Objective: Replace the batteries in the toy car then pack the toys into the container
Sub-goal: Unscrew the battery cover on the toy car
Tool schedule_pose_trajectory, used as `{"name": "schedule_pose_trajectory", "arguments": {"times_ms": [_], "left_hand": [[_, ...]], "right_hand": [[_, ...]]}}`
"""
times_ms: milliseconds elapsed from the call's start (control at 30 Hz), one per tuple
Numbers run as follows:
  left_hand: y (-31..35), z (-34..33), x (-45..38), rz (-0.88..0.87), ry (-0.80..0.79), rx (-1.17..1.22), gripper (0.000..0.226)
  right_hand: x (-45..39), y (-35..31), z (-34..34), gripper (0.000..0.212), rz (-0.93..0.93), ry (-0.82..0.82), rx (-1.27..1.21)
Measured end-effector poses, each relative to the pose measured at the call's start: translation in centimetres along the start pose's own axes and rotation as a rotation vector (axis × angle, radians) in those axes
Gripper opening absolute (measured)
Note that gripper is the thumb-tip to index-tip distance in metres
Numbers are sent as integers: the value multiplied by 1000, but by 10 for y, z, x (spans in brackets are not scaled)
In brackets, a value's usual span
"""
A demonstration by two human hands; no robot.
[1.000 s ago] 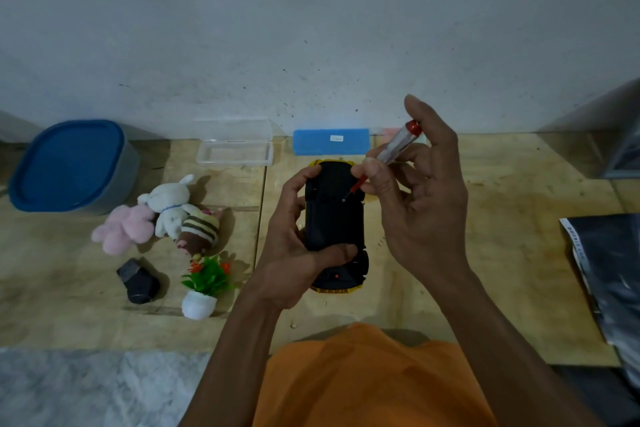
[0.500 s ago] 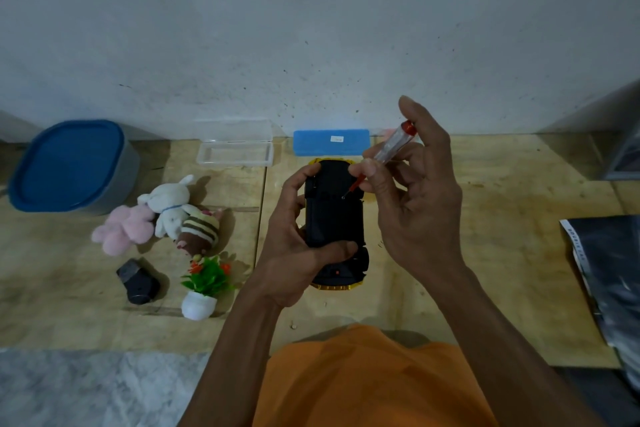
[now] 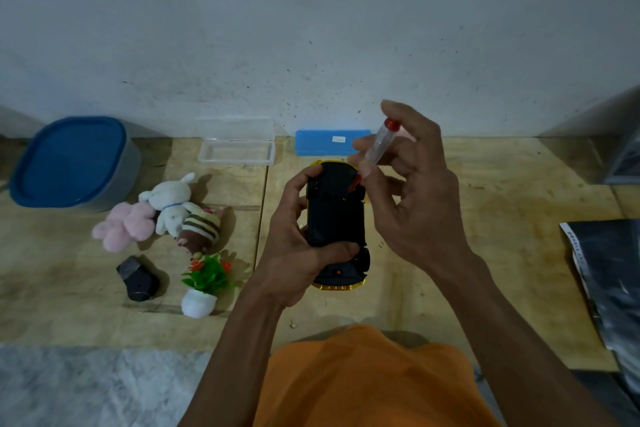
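Head view, toy car: A toy car [image 3: 335,218] with a yellow body lay upside down, its black underside facing the camera, held above a wooden floor [image 3: 485,218] in front of the person's orange-clad lap.
Head view, left hand: The left hand [image 3: 294,253] gripped the car from its left side, thumb pressed across the underside and fingers curled over the far end.
Head view, right hand: The right hand [image 3: 412,191] pinched a small screwdriver [image 3: 375,149] with a clear handle and red cap, its tip touching the underside near the far right corner, probably at a battery-cover screw.
Head view, handling: The car looked like light, stiff plastic with a smooth, somewhat slippery shell; holding it by the sides between the wheels seemed the safest grip, and the small screw could easily be lost.
Head view, container: A grey container with a blue lid [image 3: 72,163] stood closed at the far left by the wall, well apart from the car.
Head view, other toys: Plush toys [image 3: 156,215], a small potted plant [image 3: 204,284] and a dark object [image 3: 138,277] lay to the left.
Head view, writing: A blue case [image 3: 329,147] bore a white label too small to read; print along a dark sheet [image 3: 609,274] at the right was blurred.
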State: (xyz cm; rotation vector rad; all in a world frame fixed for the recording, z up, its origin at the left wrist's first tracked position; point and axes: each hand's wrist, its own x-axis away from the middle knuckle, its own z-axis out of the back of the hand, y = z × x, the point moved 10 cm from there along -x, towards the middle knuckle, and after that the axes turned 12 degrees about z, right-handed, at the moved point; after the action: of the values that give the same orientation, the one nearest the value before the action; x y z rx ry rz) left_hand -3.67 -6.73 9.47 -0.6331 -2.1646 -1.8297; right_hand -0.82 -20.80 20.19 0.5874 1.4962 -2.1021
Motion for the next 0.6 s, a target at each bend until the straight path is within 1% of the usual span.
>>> {"name": "schedule_pose_trajectory", "arguments": {"times_ms": [133, 267, 433, 600], "left_hand": [[1, 2, 1, -7, 3, -11, 105], [1, 0, 2, -2, -3, -4, 105], [1, 0, 4, -2, 1, -6, 105], [-1, 2, 7, -1, 5, 2, 106]], "right_hand": [[-1, -3, 4, 56, 18, 40, 49], [-1, -6, -3, 59, 38, 9, 51], [0, -11, 2, 55, 59, 94, 88], [1, -11, -3, 59, 59, 59, 32]]}}
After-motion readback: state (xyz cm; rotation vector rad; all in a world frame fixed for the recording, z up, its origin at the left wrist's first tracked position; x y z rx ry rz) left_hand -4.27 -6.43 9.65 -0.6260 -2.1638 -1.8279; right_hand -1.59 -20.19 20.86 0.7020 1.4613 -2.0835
